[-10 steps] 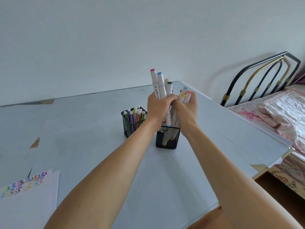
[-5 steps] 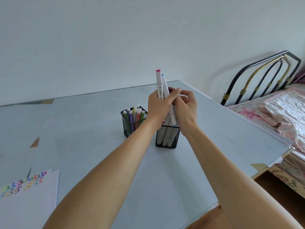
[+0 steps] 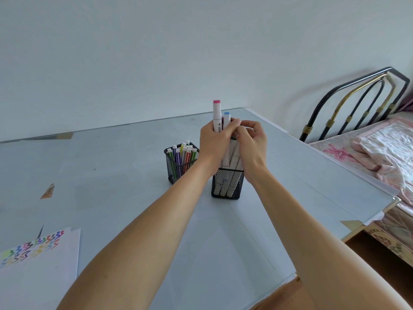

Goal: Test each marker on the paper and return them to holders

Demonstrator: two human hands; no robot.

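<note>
Landmark: black mesh holder (image 3: pixel 228 185), standing upright on the pale table (image 3: pixel 111 175); white marker barrels show through its mesh
Left hand: the left hand (image 3: pixel 215 139) is directly above the holder, fingers curled round the pink-capped marker (image 3: pixel 216 115) and the blue-capped marker (image 3: pixel 227 119); both stand upright, caps poking above the fist
Right hand: the right hand (image 3: pixel 252 139) is above the holder's right side, touching the left hand; fingers curled in over the marker tops; what exactly they pinch, I cannot tell
Other white markers: white markers (image 3: pixel 232 157) lean between the two hands, lower ends inside the holder; one shows a dark green cap just under the fingers
Second holder: second mesh holder (image 3: pixel 181 164), just left of and behind the landmark holder; packed with thin striped pens (image 3: pixel 183 153), white caps up
Paper: paper (image 3: pixel 38 262), well apart from the holder, toward the near left table edge; rows of coloured zigzag marks on its top left part
Bed: bed (image 3: pixel 377 144) with metal headboard, far right of the holder, beyond the table edge
</note>
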